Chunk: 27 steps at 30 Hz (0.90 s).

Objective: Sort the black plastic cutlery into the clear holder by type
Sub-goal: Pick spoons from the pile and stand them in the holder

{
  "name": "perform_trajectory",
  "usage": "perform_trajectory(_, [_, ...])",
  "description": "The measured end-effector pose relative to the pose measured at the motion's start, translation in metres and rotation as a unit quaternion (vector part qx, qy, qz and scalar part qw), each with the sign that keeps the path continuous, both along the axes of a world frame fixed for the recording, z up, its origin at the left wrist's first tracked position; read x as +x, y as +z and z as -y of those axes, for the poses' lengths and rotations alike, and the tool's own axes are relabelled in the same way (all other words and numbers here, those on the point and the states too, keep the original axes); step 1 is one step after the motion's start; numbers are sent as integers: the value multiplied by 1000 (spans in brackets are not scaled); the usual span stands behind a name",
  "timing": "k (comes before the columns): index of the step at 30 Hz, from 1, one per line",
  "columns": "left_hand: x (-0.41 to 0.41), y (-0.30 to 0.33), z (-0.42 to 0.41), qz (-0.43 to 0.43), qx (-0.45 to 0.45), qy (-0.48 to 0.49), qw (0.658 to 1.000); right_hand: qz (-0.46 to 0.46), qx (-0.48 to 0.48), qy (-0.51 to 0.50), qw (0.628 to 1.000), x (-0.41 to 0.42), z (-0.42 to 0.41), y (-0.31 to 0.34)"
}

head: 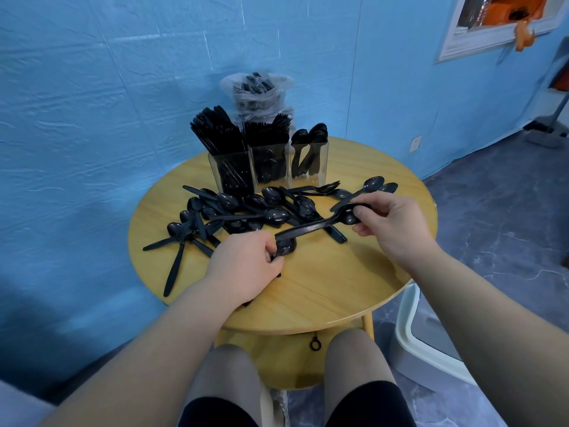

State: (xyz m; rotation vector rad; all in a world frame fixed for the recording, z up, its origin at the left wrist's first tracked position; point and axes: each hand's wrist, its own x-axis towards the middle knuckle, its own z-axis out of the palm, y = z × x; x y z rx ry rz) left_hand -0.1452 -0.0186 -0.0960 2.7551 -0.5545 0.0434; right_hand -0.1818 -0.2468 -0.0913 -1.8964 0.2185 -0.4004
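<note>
I note right hand [391, 220] and left hand [246, 266] both gripping spoons [311, 228]; stack may slip, scattering into the far pile [246, 211]

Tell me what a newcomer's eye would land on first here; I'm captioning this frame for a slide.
First, the two hands at mid-table: the left hand and right hand each hold black spoons. Behind them a loose spoon pile sprawls over the round wooden table, and at its far edge stands the clear holder, its three compartments filled by type.
</note>
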Motion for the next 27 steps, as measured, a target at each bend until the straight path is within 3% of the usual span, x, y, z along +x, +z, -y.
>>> perform_trajectory(4, [1,1,1,-2,4,12,1000,8,-28,21,999,-3,-2,3])
perform_trajectory(13, [16,27,-10,6,-113,44,993,30,-96,32,994,-4,-5,16])
perform_trajectory(19, [12,38,9,-10,-85,-25,996,94,-186,25,978,6,-33,19])
perform_trajectory(27, [1,32,17,-36,-166,-85,982,139,-159,-48,976,12,-48,16])
